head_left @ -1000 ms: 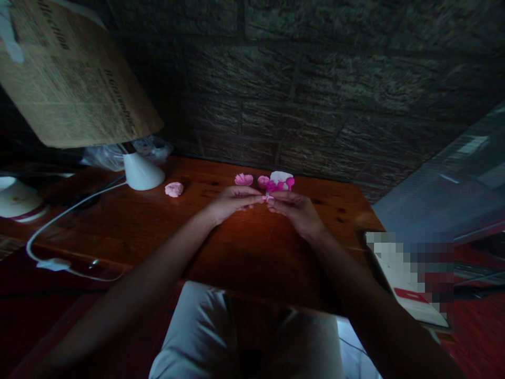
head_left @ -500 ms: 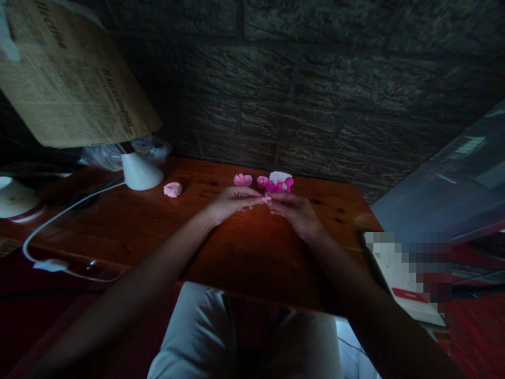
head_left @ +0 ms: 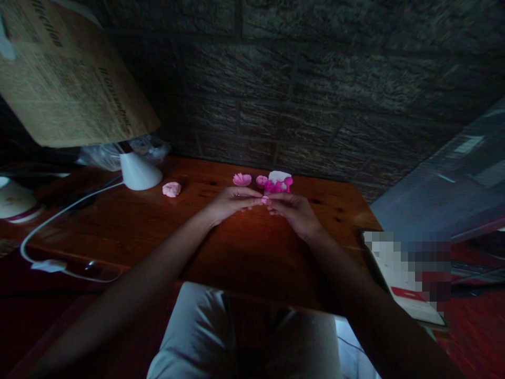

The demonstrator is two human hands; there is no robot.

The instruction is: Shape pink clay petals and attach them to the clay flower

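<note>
A small pale pink piece of modelling clay (head_left: 265, 200) is pinched between the fingertips of my left hand (head_left: 232, 204) and my right hand (head_left: 292, 210), low over the wooden table. Both hands are closed on it from either side, so much of it is hidden. Just beyond them lie a pink petalled clay flower (head_left: 242, 179), a smaller pink clay piece (head_left: 261, 181) and several bright magenta pieces (head_left: 279, 186), whose kind I cannot make out. A white piece (head_left: 280, 177) sits behind these. To the left rests a lumpy ball of pale pink clay (head_left: 171, 189).
On the left of the wooden table (head_left: 244, 258) stands a lamp with a white base (head_left: 141, 172) and a paper shade (head_left: 84, 84). Its white cord (head_left: 51, 221) hangs off the edge. A white cup (head_left: 16, 200) is farther left. Behind rises a stone-block wall (head_left: 244, 73).
The small clay piece has turned slightly between my fingertips and looks more rounded. My hands have stayed in nearly the same place, and the view has shifted slightly.
</note>
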